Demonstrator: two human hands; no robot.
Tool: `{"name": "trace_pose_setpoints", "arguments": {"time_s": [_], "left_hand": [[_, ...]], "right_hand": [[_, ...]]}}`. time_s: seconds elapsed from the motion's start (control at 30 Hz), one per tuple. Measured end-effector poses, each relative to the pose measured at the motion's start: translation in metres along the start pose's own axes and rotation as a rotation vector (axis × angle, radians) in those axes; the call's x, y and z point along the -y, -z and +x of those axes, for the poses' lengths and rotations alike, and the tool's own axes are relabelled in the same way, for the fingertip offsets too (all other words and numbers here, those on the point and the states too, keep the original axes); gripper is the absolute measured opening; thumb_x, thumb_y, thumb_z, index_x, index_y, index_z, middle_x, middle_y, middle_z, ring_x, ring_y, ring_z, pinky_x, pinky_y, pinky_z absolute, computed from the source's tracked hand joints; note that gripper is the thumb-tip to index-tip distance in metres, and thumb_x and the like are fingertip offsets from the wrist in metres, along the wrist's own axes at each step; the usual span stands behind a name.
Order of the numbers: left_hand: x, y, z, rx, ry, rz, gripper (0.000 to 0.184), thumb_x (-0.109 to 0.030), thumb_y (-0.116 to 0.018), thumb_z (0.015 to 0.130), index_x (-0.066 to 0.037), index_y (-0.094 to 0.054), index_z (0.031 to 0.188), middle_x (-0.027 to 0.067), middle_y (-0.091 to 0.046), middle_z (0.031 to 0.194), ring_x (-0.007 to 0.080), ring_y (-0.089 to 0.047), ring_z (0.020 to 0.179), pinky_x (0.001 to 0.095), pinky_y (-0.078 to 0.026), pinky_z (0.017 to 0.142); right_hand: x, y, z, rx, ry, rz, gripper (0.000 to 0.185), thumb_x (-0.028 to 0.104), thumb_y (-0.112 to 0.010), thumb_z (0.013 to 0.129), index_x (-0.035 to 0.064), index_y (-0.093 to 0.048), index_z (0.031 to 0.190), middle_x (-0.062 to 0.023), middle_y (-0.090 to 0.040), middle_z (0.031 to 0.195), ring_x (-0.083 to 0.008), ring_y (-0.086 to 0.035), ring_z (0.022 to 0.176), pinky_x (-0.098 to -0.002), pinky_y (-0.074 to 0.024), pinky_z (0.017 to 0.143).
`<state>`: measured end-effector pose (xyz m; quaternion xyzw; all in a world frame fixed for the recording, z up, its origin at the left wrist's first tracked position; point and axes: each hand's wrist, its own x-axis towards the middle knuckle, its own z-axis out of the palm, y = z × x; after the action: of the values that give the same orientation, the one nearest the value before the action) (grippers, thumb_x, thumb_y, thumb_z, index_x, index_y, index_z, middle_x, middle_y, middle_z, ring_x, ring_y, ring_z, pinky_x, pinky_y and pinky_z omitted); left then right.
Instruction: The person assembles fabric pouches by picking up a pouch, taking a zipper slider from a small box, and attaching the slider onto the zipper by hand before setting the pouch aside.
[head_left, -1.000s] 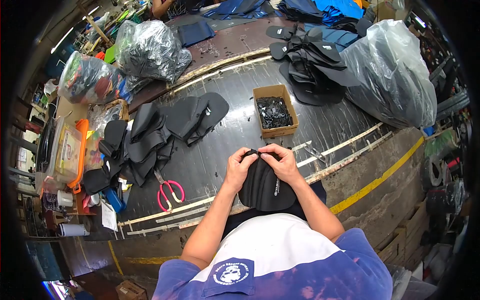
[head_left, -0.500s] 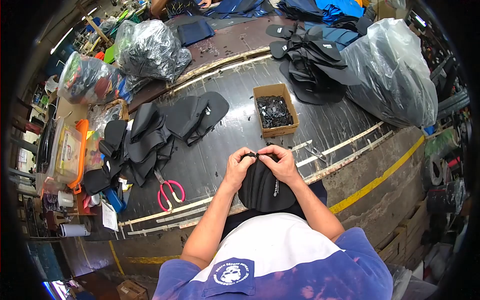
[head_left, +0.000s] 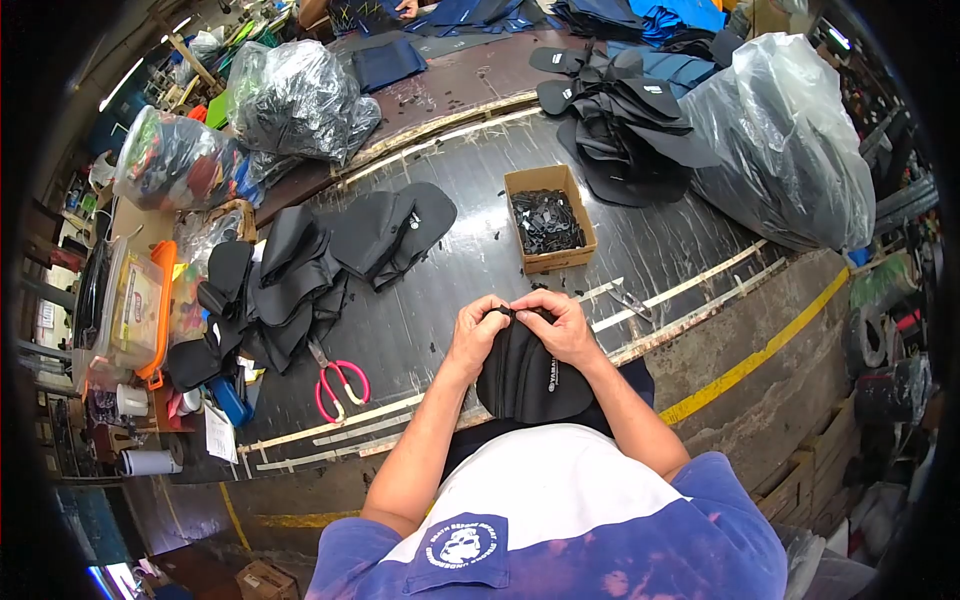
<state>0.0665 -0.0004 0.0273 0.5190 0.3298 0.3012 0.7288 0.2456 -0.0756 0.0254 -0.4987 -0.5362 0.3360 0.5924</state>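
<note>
At the table's near edge, my left hand and my right hand pinch the top end of a black fabric pouch. My fingertips almost meet there, and whatever small part lies between them is hidden. White lettering, apparently YAMAHA, runs along the pouch's right side, and its rounded lower end hangs against my lap. Just beyond my hands stands an open cardboard box of small black plastic parts. Pink-handled scissors lie left of my left forearm.
Similar black pouches lie in a heap on the left and another at the far right. Plastic bags flank the dark table. A clear bin with an orange rim stands left. Another person's hand shows at the back.
Both hands keep their pinch on the pouch's top, with only a very slight shift of the fingers. The view has moved a little; nothing else visibly differs.
</note>
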Motion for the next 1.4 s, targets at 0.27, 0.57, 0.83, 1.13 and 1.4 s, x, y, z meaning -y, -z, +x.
{"name": "trace_pose_setpoints", "arguments": {"time_s": [0.27, 0.57, 0.83, 1.13, 1.4], "left_hand": [[-0.009, -0.010, -0.003, -0.064, 0.028, -0.038, 0.006, -0.009, -0.062, 0.087, -0.006, -0.066, 0.086, -0.0052, -0.060, 0.081, 0.0057, -0.052, 0.076, 0.0230, -0.042, 0.071], [-0.002, 0.001, 0.003, 0.026, 0.035, 0.028, 0.007, -0.012, -0.064, 0.089, -0.006, -0.067, 0.087, -0.0051, -0.061, 0.082, 0.0055, -0.053, 0.076, 0.0231, -0.043, 0.071], [-0.023, -0.007, -0.004, 0.008, -0.001, 0.140, 0.016, -0.016, -0.075, 0.092, -0.003, -0.073, 0.100, -0.0020, -0.069, 0.091, 0.0069, -0.061, 0.085, 0.0251, -0.050, 0.077], [-0.028, -0.014, -0.002, 0.024, 0.098, 0.211, 0.027, -0.020, -0.080, 0.094, 0.000, -0.075, 0.110, 0.0017, -0.074, 0.096, 0.0083, -0.065, 0.084, 0.0260, -0.054, 0.075], [-0.031, -0.016, -0.002, 0.013, 0.128, 0.200, 0.024, -0.020, -0.079, 0.094, 0.000, -0.075, 0.106, 0.0004, -0.073, 0.091, 0.0067, -0.064, 0.081, 0.0247, -0.052, 0.071]], "right_hand": [[0.008, 0.001, 0.003, 0.028, 0.032, -0.017, 0.013, 0.003, -0.069, 0.096, -0.0013, -0.077, 0.106, -0.0097, -0.077, 0.095, -0.0177, -0.073, 0.086, -0.0306, -0.0548, 0.078], [0.009, 0.004, 0.003, 0.072, -0.024, -0.033, 0.013, 0.004, -0.069, 0.097, -0.0016, -0.075, 0.107, -0.0095, -0.076, 0.096, -0.0172, -0.072, 0.090, -0.0299, -0.0542, 0.080], [-0.001, 0.012, -0.002, -0.007, -0.086, -0.001, 0.014, 0.002, -0.066, 0.101, -0.0011, -0.073, 0.112, -0.0041, -0.074, 0.104, -0.0114, -0.068, 0.097, -0.0270, -0.0532, 0.088], [-0.005, 0.018, -0.007, -0.036, -0.156, 0.117, 0.016, 0.003, -0.068, 0.102, -0.0008, -0.074, 0.116, -0.0031, -0.075, 0.107, -0.0088, -0.067, 0.098, -0.0255, -0.0531, 0.089], [-0.008, 0.018, -0.008, -0.058, -0.160, 0.120, 0.019, 0.003, -0.070, 0.100, -0.0009, -0.074, 0.118, -0.0036, -0.076, 0.107, -0.0080, -0.067, 0.096, -0.0243, -0.0539, 0.087]]}}
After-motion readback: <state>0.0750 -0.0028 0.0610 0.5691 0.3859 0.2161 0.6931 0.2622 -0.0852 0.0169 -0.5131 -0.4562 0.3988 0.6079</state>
